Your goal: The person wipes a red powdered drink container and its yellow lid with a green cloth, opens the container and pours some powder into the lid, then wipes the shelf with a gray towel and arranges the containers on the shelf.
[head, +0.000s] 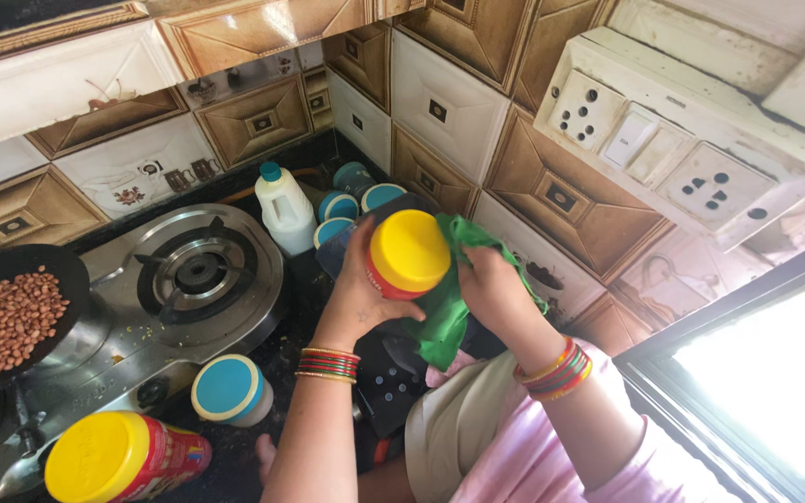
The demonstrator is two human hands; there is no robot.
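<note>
Above the dark counter (pixel 263 363), hands clasping a yellow-lidded red jar (pixel 407 256) and green cloth (pixel 444 303).

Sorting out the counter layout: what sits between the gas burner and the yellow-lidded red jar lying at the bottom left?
In the head view, a small white container with a blue lid stands between the gas burner and the yellow-lidded red jar.

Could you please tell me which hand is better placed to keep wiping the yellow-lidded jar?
The right hand, probably: it already holds the green cloth against the yellow-lidded red jar, while the left hand steadies it.
</note>
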